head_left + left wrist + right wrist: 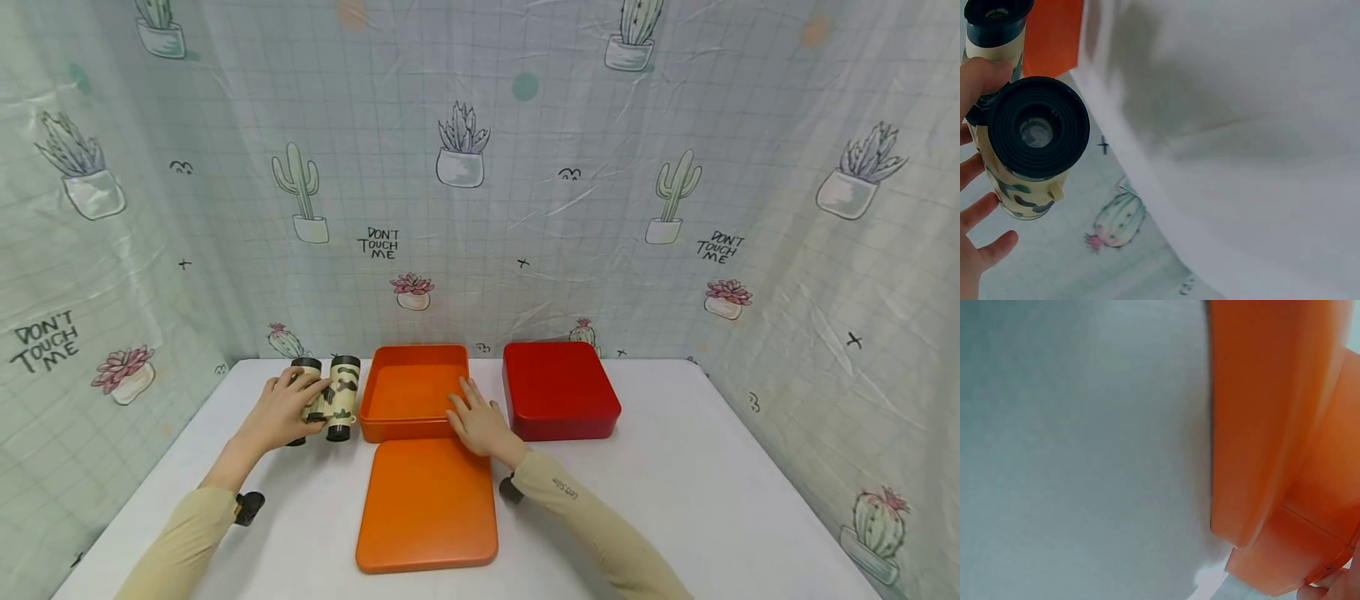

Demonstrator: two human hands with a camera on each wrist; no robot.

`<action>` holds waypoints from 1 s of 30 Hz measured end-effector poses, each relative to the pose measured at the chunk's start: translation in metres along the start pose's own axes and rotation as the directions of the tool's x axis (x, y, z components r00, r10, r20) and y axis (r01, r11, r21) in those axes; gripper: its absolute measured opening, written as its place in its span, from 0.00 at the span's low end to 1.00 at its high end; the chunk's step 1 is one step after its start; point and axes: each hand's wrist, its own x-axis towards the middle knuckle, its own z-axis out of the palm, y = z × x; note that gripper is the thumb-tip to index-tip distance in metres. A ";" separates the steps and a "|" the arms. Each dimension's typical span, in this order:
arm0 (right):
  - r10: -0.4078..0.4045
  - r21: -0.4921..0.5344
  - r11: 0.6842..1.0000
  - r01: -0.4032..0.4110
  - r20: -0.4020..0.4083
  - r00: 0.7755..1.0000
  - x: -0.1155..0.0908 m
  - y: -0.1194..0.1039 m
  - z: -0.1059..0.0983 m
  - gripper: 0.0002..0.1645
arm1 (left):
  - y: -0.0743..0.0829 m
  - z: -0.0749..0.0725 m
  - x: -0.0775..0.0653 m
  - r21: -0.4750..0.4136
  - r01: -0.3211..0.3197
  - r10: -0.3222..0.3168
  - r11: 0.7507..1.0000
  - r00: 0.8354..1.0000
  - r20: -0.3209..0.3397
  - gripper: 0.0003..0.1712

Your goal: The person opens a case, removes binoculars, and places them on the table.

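Printed cactus backdrop (525, 217) behind a white table (697, 508). Red square box (561, 379) at the right, apart from the open orange box (408, 430) in the middle. Orange lid (427, 508) flat on the table, directly in front of that box. Right hand (480, 427) at the orange box's right wall, fingers spread — whether they clamp it cannot be told. Left hand (281, 412) clamped on the camouflage binoculars (343, 400), thumb between the barrels. Binoculars located just left of the orange box; contact with the table undetermined.
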 end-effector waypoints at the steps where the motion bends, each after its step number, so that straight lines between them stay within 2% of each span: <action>1: 0.003 -0.001 1.000 -0.003 0.005 1.000 0.000 0.000 0.000 0.29 | -0.002 0.003 -0.002 -0.005 0.011 -0.011 1.000 1.000 0.005 0.39; 8: 0.015 0.002 1.000 -0.015 0.019 1.000 0.001 0.000 0.000 0.30 | -0.012 0.017 -0.012 -0.034 0.065 -0.064 0.997 0.997 0.036 0.39; 14: 0.020 0.005 1.000 -0.020 0.016 1.000 0.001 0.001 0.001 0.30 | -0.016 0.025 -0.015 -0.036 0.060 -0.057 0.998 0.995 0.087 0.39; 20: 0.015 -0.004 1.000 -0.015 0.000 1.000 0.002 0.001 -0.002 0.31 | -0.021 0.031 -0.015 -0.025 0.051 -0.048 0.998 0.993 0.104 0.40; 27: 0.019 -0.030 0.999 -0.019 0.005 1.000 0.000 0.000 -0.002 0.30 | -0.022 0.039 -0.013 -0.027 0.076 -0.071 0.997 0.988 0.139 0.41; 30: 0.022 -0.007 1.000 -0.022 0.012 1.000 0.001 0.001 0.002 0.30 | -0.020 0.042 -0.013 -0.029 0.086 -0.080 0.996 0.984 0.160 0.41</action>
